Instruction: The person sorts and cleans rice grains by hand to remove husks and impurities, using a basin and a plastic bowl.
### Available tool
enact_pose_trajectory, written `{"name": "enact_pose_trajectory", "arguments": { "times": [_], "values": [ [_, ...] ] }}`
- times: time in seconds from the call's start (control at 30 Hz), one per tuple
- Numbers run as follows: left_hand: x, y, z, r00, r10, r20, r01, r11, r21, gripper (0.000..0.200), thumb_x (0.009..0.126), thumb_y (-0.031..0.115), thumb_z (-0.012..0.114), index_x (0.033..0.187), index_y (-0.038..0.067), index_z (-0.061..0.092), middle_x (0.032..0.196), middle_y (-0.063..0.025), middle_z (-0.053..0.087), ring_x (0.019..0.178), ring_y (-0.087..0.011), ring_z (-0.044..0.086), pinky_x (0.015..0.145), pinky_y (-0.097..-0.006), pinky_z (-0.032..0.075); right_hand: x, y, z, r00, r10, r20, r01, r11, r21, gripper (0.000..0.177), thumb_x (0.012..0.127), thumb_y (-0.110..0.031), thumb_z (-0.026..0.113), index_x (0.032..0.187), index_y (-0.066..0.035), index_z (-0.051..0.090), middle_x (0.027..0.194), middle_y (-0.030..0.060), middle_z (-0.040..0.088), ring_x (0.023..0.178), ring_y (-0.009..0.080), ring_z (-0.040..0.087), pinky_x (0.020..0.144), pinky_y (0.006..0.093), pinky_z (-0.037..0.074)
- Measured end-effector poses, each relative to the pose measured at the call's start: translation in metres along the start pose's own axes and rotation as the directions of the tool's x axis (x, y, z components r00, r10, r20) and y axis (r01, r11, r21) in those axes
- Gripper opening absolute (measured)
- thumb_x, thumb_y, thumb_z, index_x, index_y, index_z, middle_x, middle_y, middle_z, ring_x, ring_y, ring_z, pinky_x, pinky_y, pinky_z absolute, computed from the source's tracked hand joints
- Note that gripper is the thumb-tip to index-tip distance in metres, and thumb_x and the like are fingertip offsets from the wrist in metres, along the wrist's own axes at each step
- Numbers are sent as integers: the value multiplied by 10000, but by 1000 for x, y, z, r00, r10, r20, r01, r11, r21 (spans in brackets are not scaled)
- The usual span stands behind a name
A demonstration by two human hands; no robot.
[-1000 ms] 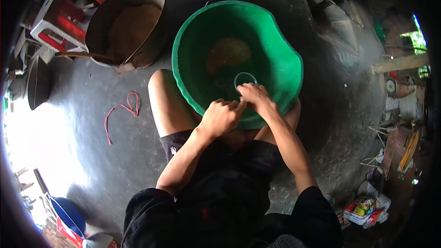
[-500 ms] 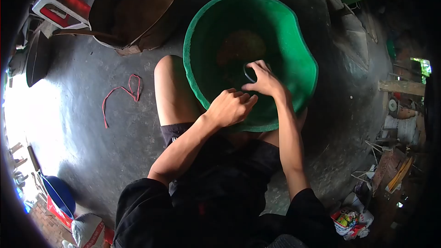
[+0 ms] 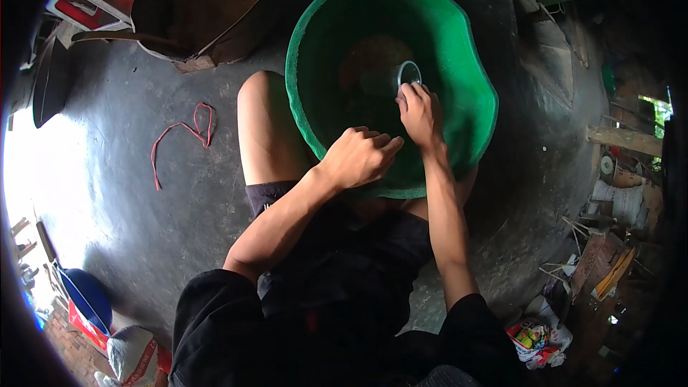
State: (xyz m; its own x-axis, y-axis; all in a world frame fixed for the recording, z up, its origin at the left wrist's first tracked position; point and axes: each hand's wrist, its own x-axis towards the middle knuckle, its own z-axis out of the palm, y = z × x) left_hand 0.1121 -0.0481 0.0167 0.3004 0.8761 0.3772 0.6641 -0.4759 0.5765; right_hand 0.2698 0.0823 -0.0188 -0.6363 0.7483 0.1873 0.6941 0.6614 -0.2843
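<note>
Between my legs sits a large green tub (image 3: 476,93) with a dented right rim. My right hand (image 3: 421,113) is inside it, fingers closed on the rim of a clear cup (image 3: 409,72). The cup is tipped on its side, its see-through body hard to make out against the tub. Brownish contents (image 3: 376,54) show at the tub's bottom. My left hand (image 3: 358,159) hovers over the near left rim, its fingers curled; what they hold, if anything, is hidden.
A big dark pan (image 3: 215,7) with brown contents stands at upper left near a red and white stool (image 3: 82,3). A red cord (image 3: 172,127) lies on the floor. A blue basin (image 3: 86,297) and a white sack (image 3: 132,355) are at lower left; clutter lines the right.
My right hand has moved farther into the tub and turned, bringing the cup's rim up and to the right. My left hand stays curled near the rim; the view has shifted slightly.
</note>
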Motion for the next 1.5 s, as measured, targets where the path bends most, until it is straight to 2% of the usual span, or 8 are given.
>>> {"name": "enact_pose_trajectory", "arguments": {
  "times": [0.4, 0.6, 0.73, 0.9, 1.03, 1.1, 1.4, 1.5],
  "values": [
    [0, -1, 1, 1000, 1, -24, -1, 1000, -19, 256, 794, 114, 646, 1036, 33, 621, 676, -73, 572, 587, -256, 600, 522, -368, 468, -22, -18, 5, 991, -51, 122, 98, 905, -415, 140, 808, -90, 561, 690, -92, 636, 864, 74, 563, 921, 233, 542, 926, 450, 364],
    [0, -1, -1, 1000, 4, -27, -5, 999, -33, 286, 790, 108, 649, 1063, 28, 622, 675, -76, 585, 584, -258, 602, 532, -371, 474, -40, -29, -10, 983, 19, 183, 70, 882, -467, 153, 795, -197, 653, 838, -63, 595, 947, 107, 543, 987, 269, 511, 975, 474, 322],
    [-1, 0, -1, 999, -7, -51, 6, 1000, -27, 204, 817, 148, 611, 987, 35, 610, 680, -72, 587, 616, -246, 631, 557, -360, 483, -20, -48, -31, 999, 27, 46, -12, 952, -305, 296, 887, -330, 632, 943, -73, 497, 948, 125, 512, 946, 300, 500, 900, 475, 355],
    [2, -2, -4, 982, 4, -189, -25, 994, -110, 276, 778, 104, 647, 1033, 4, 613, 657, -72, 575, 588, -235, 619, 538, -349, 475, 37, -42, -17, 995, -99, -28, 95, 988, -118, 184, 885, -216, 636, 937, -74, 532, 968, 124, 532, 932, 310, 518, 841, 448, 401],
    [0, -4, -9, 913, -28, -408, -76, 968, -238, 318, 679, -39, 649, 997, -39, 644, 627, -67, 596, 503, -218, 576, 496, -324, 446, 95, -36, 30, 974, 100, 202, -63, 981, -182, 214, 879, -189, 611, 1019, -27, 608, 1102, 193, 601, 1041, 376, 582, 892, 488, 473],
    [-1, -5, -11, 898, -38, -438, -77, 967, -243, 320, 665, -53, 640, 985, -40, 648, 627, -62, 598, 484, -208, 567, 488, -314, 438, 124, 21, 123, 835, 255, 487, -97, 940, -326, 264, 884, -167, 567, 1118, -60, 627, 1153, 193, 626, 1037, 369, 611, 857, 454, 497],
    [-4, -4, -17, 870, -220, -442, 42, 925, -378, 213, 725, -27, 632, 937, -7, 634, 634, -83, 610, 525, -245, 598, 515, -330, 480, 160, 19, 132, 613, 293, 734, -257, 952, -165, 495, 922, -361, 509, 1350, -111, 529, 1361, 155, 545, 1209, 302, 549, 994, 450, 438],
    [-2, -8, -12, 855, -238, -461, 21, 904, -428, 295, 713, -66, 603, 1002, -17, 640, 674, -75, 622, 520, -217, 594, 518, -318, 478, 141, 11, 156, 674, 131, 727, -34, 989, -146, 515, 938, -394, 497, 1374, -121, 512, 1323, 145, 571, 1126, 298, 583, 929, 461, 468]
  ]
}}
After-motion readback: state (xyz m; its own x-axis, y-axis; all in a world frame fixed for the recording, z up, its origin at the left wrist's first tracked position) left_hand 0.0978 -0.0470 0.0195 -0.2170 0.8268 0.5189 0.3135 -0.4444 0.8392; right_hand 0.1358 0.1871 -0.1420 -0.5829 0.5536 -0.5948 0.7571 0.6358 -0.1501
